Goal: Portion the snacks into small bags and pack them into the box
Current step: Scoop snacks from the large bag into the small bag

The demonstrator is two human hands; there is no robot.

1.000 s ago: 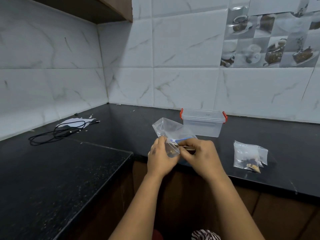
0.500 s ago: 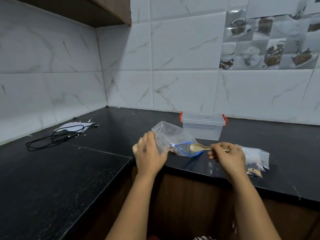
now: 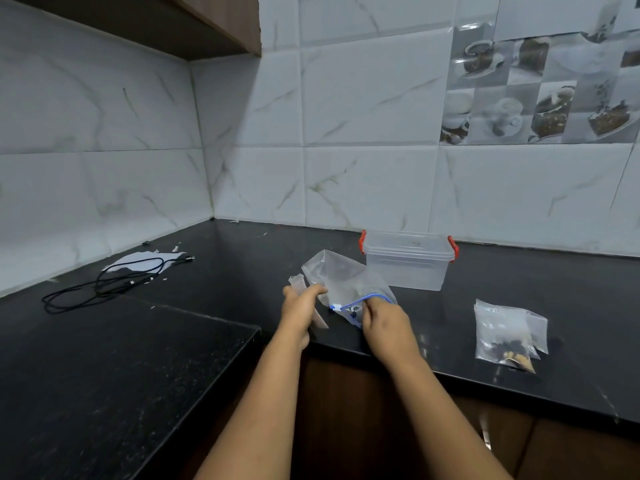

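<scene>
Portioning judged midway: filled small bags (image 3: 506, 332) lie lower right, lidded box (image 3: 408, 259) unpacked at centre, zip bag (image 3: 341, 282) entered by curled right hand (image 3: 384, 320), small bag (image 3: 300, 284) gripped by left hand (image 3: 298, 311).

Marbled white wall tiles (image 3: 367, 188), black countertop (image 3: 104, 368), wooden cabinet (image 3: 207, 26)

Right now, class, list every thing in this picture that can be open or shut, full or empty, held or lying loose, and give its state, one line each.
Large zip bag: mouth open, lying on the counter, some snacks inside.
Plastic box: lid on, red clips at both ends, looks empty.
Small bags: lying loose on the counter, snacks inside.
Left hand: holds a small clear bag.
Right hand: fingers in the zip bag's mouth.
Black cable: lying loose.
</scene>
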